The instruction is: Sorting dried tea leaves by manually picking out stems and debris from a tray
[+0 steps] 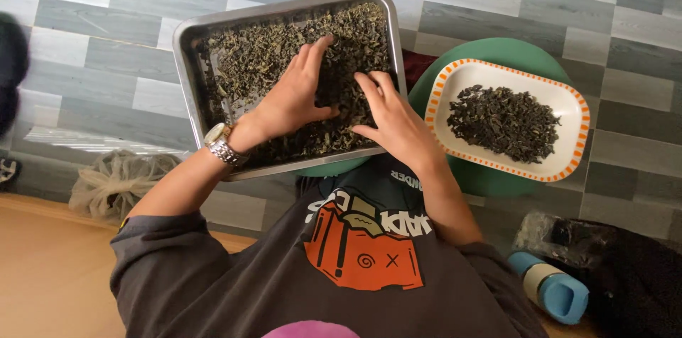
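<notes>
Both hands are down in the rectangular metal tray of dried greenish tea leaves: left hand flat with fingers spread, right hand with loosely curled fingers, gripping nothing. An orange-rimmed white plate of darker leaves sits just right.

Soft even daylight, faint shadows, dark blur at left edge.

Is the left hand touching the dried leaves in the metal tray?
Touching. The head view shows the left hand lying flat, fingers spread, pressed onto the dried leaves inside the metal tray, with no gap visible beneath the palm.
</notes>
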